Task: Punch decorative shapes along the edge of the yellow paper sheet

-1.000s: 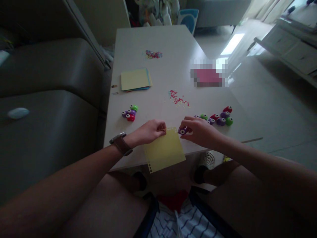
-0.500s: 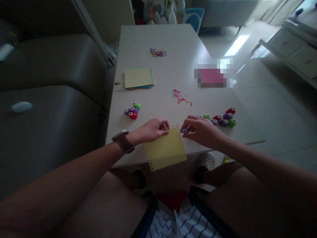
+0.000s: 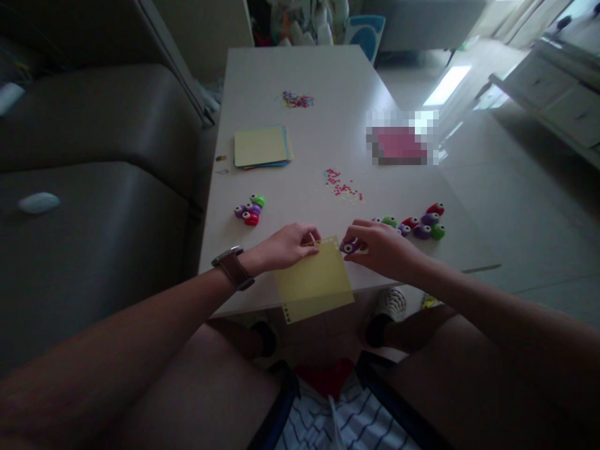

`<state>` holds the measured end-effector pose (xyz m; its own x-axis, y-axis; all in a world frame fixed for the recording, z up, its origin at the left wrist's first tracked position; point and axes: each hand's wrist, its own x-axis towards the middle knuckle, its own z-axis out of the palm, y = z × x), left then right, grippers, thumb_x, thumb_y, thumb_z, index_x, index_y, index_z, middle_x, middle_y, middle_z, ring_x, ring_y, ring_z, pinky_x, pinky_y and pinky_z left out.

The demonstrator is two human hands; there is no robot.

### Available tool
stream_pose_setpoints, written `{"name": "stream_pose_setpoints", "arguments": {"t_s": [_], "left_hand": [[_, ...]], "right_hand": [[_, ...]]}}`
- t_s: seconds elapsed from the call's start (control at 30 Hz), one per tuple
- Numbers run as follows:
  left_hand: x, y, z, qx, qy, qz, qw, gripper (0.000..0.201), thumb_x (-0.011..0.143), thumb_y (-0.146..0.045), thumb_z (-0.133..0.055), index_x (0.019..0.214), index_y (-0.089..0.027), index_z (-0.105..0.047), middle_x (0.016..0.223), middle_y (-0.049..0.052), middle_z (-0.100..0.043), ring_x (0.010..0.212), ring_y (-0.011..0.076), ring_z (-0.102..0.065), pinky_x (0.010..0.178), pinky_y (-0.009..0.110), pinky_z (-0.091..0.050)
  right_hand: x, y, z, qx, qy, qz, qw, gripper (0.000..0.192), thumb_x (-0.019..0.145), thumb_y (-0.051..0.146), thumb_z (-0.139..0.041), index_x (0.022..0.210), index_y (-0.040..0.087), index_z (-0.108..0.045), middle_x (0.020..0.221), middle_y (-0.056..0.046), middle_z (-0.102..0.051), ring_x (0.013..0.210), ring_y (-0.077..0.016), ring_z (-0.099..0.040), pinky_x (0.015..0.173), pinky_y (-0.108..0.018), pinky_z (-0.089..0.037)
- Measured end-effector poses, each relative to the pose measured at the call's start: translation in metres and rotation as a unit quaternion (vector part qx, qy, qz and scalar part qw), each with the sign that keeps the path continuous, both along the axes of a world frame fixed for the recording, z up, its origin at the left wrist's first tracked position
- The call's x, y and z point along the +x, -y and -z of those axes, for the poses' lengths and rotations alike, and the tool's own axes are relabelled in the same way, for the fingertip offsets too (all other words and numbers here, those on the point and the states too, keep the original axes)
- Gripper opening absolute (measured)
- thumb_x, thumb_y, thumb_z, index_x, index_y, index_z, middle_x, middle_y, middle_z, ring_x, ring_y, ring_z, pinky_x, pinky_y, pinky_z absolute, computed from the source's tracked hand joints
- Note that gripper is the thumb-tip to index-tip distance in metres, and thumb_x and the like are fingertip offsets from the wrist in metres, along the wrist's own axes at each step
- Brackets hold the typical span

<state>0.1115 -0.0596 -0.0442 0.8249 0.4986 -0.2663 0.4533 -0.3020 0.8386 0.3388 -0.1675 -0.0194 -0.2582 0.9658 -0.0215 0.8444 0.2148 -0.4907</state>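
Yellow paper (image 3: 313,281) lies half on the counter (image 3: 304,69), its near part hanging past the near edge over the person's knees, with a row of small holes showing along its left and far edges. Starting at the left, the left hand (image 3: 285,247), a watch (image 3: 231,266) on its wrist, has its grip pressed together on the sheet's far left corner, pinning it down. Beyond that hand and a little to its left sits a small cluster of punches (image 3: 250,210); farther off lies a stack of coloured sheets (image 3: 262,147), and well past that a scatter of confetti (image 3: 297,99). Moving right, the right hand (image 3: 380,246) pinches a purple punch (image 3: 349,246) that sits at the sheet's far right corner; whether the paper is inside its slot I cannot tell. More punched bits (image 3: 344,185) lie beyond and between the two hands, and a row of punches (image 3: 416,225) sits just to the right of the right hand. I'd judge the punching of the sheet's far edge to be the step in hand. The next press seems to call for a steady left hand and the punch set squarely over the edge before squeezing.
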Motion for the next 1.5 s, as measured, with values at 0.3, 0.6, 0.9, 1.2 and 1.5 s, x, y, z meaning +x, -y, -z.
{"name": "stream_pose_setpoints", "arguments": {"t_s": [0.3,0.6,0.9,1.2,1.5], "left_hand": [[-0.001,0.002,-0.001,0.021,-0.01,0.006,1.0,0.021,0.09,-0.026,-0.064,0.108,-0.017,-0.062,0.088,0.004,-0.071,0.078,0.0172,-0.065,0.068,0.027,-0.046],[0.002,0.014,-0.003,0.235,0.015,0.038,0.971,0.025,0.085,-0.022,-0.076,0.106,-0.016,-0.063,0.108,0.01,-0.066,0.099,0.0228,-0.061,0.087,0.034,-0.046],[0.003,0.029,-0.008,0.122,-0.066,0.129,0.982,0.021,0.079,-0.025,-0.082,0.091,-0.019,-0.066,0.078,-0.002,-0.065,0.068,0.0137,-0.057,0.06,0.025,-0.034],[0.005,0.028,-0.007,0.134,-0.056,0.161,0.976,0.022,0.08,-0.021,-0.081,0.096,-0.019,-0.065,0.083,-0.001,-0.066,0.072,0.0139,-0.057,0.063,0.026,-0.036],[0.003,0.028,-0.004,0.154,-0.037,0.165,0.973,0.026,0.082,-0.019,-0.078,0.102,-0.02,-0.063,0.089,0.001,-0.067,0.077,0.0168,-0.061,0.067,0.027,-0.039]], "right_hand": [[-0.008,0.004,0.0,-0.038,0.005,-0.023,0.999,0.012,0.086,0.021,-0.073,0.097,0.02,-0.069,0.099,-0.004,-0.068,0.078,-0.0149,-0.063,0.069,-0.027,-0.045],[-0.013,0.007,0.005,-0.085,0.05,-0.025,0.995,0.018,0.086,0.021,-0.069,0.104,0.023,-0.071,0.104,-0.004,-0.069,0.074,-0.0145,-0.061,0.062,-0.027,-0.037],[-0.013,0.002,0.004,-0.151,-0.026,0.043,0.987,0.01,0.092,0.024,-0.066,0.09,0.018,-0.073,0.092,-0.007,-0.071,0.073,-0.0156,-0.063,0.065,-0.028,-0.044],[-0.012,0.0,0.002,-0.173,-0.052,0.05,0.982,0.009,0.09,0.022,-0.066,0.092,0.017,-0.074,0.094,-0.008,-0.072,0.075,-0.0164,-0.064,0.066,-0.028,-0.046],[-0.011,-0.001,0.006,-0.177,-0.064,0.052,0.981,0.008,0.09,0.024,-0.067,0.088,0.018,-0.073,0.089,-0.006,-0.073,0.073,-0.0161,-0.064,0.065,-0.027,-0.044]]}}
